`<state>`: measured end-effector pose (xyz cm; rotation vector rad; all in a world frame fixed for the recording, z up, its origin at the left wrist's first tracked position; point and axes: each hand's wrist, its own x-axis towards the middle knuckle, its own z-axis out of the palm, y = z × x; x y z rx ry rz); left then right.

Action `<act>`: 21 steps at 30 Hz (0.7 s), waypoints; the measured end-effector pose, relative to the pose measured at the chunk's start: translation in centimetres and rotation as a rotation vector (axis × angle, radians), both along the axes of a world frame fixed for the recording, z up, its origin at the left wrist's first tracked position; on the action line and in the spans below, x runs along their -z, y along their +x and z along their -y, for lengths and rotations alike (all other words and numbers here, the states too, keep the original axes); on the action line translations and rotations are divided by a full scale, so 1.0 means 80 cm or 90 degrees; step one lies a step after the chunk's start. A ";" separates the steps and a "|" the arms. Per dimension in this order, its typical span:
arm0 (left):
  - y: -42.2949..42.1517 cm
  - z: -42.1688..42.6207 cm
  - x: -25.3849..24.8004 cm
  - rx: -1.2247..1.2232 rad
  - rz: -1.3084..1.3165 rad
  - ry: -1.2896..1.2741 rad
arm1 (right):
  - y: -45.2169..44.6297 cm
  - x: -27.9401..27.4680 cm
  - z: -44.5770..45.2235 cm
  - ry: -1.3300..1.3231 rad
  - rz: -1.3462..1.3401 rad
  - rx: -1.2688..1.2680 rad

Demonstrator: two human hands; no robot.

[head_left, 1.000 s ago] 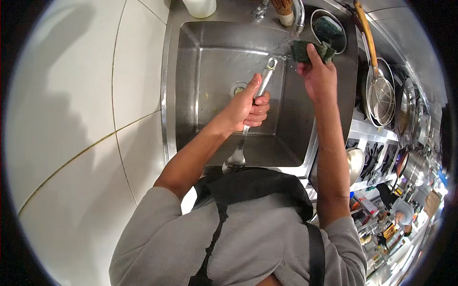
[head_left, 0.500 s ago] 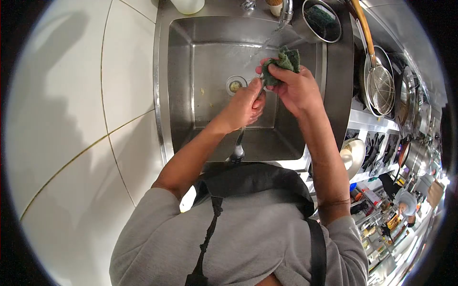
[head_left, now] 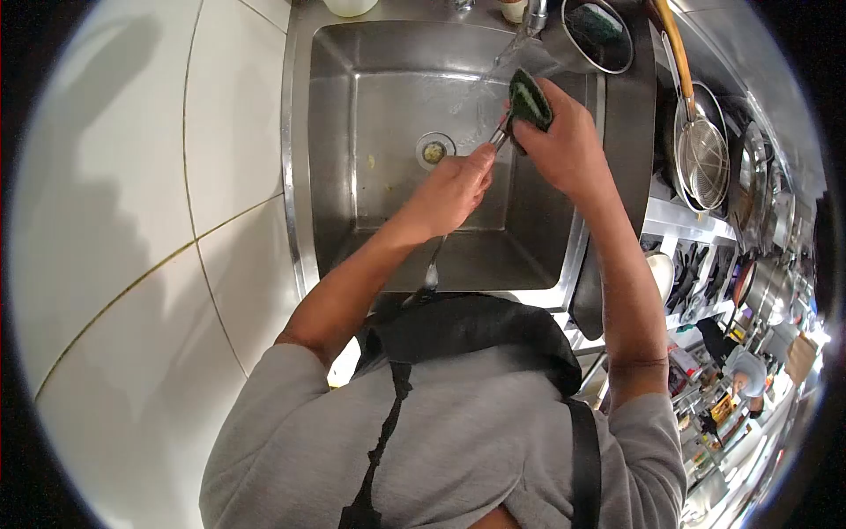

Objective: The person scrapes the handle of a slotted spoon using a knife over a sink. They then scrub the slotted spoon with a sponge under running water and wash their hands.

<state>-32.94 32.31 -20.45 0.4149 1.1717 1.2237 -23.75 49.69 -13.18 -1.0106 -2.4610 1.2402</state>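
Over the sink, my left hand (head_left: pixel 451 192) is closed around the middle of a long, thin metal utensil (head_left: pixel 434 271). Its broader, spoon-like end points down toward my body, partly lost against the black apron; the exact kind is unclear. My right hand (head_left: pixel 568 137) pinches a folded green scouring pad (head_left: pixel 530 99) around the utensil's upper end, which the pad and fingers hide. Both hands are above the steel sink basin (head_left: pixel 397 115), to the right of the drain (head_left: pixel 434 152), which has pale bits in it.
Water runs from the faucet (head_left: pixel 535 16) at the back. A metal pot (head_left: pixel 573 55) with another dark green pad inside stands at the back right. Strainers (head_left: pixel 705 163) lie farther right, a pale container (head_left: pixel 350 7) back left. Another person (head_left: pixel 747 372) is distant at right.
My right hand has shifted slightly up and right with the pad, which is now folded over differently. My left hand keeps hold of the utensil, and its lower end has swung slightly left.
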 end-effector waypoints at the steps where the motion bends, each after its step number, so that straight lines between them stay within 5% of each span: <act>1: -0.001 0.001 -0.003 -0.003 -0.001 -0.009 | 0.001 0.004 -0.002 0.135 -0.041 -0.014; 2: -0.001 0.001 -0.005 -0.006 -0.002 -0.017 | 0.003 0.007 -0.004 0.271 -0.081 -0.027; 9: 0.002 -0.003 -0.005 -0.035 0.107 -0.026 | 0.013 0.019 0.040 0.051 -0.012 0.155; 12: -0.004 -0.005 -0.010 -0.070 0.125 -0.051 | 0.015 0.022 0.058 0.067 -0.202 0.061; 15: -0.009 -0.009 -0.022 -0.091 0.147 -0.111 | 0.015 0.020 0.067 0.182 -0.163 0.016; 21: -0.003 0.004 0.001 -0.004 0.035 -0.016 | 0.015 0.003 0.033 0.067 -0.097 0.114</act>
